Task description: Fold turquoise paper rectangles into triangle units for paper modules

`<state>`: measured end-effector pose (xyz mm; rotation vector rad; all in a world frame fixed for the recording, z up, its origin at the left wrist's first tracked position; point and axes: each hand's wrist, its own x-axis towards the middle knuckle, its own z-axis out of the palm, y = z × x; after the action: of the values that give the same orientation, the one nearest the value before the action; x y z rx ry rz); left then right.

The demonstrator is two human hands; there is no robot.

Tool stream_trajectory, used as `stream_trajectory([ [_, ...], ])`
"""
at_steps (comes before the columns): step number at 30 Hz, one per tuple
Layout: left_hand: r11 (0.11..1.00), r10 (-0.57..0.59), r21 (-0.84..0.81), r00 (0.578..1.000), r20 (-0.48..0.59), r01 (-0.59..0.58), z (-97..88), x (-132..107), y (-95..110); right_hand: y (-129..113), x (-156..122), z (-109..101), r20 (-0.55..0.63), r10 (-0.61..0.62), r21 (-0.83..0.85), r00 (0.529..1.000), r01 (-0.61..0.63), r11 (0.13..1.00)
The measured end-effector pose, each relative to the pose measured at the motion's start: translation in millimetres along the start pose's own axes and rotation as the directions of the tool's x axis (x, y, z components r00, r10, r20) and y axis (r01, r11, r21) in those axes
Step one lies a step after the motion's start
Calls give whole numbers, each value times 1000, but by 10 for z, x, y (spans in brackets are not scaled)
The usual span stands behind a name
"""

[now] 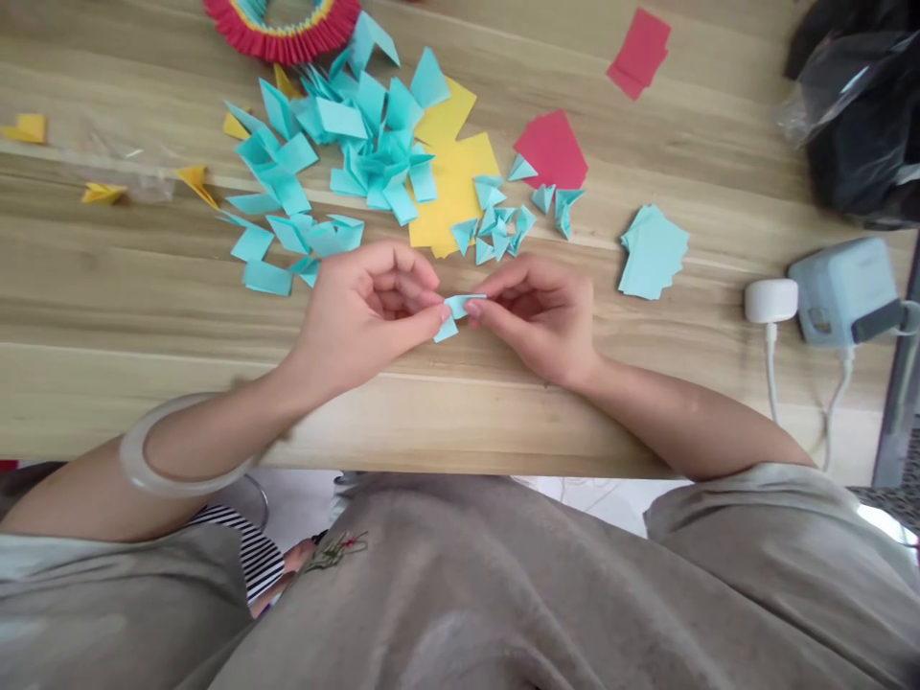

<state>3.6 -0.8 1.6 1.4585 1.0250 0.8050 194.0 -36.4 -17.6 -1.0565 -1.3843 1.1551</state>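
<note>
Between my two hands is a small light-blue piece of folded paper [447, 329], held just above the wooden table near its front edge. My left hand [374, 307] pinches its left side between thumb and fingers. On the other side, my right hand [536, 311] grips the right end with thumb and forefinger. Beyond my hands lie several small folded blue triangles [495, 230], partly beside yellow paper sheets [446, 196]. A large heap of once-folded blue papers [374, 144] spreads out behind my left hand.
Red paper [553, 149] and another red stack [639, 53] lie farther back. Flat blue sheets [653, 251] are at right, near a white plug [771, 301] and a pale blue device [844, 287] with cables. A red-rimmed paper ring [287, 43] stands at the back; a black bag [862, 115] sits far right.
</note>
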Motion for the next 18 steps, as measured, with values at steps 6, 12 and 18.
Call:
stream_trajectory([
  [6, 999, 31, -30, 999, 36, -30, -27, 39, -59, -3, -71, -57, 65, -320, -336, 945, 322, 885],
  [12, 997, 3, -80, 1000, -12, -4, -9, -3, -5, 18, -49, -112, 267, -508, -421, 819, 574, 703],
  [18, 997, -22, -74, 1000, -23, 20, 9, -18, 2, 68, -46, -84, 317, -639, -451, 701, 704, 548],
])
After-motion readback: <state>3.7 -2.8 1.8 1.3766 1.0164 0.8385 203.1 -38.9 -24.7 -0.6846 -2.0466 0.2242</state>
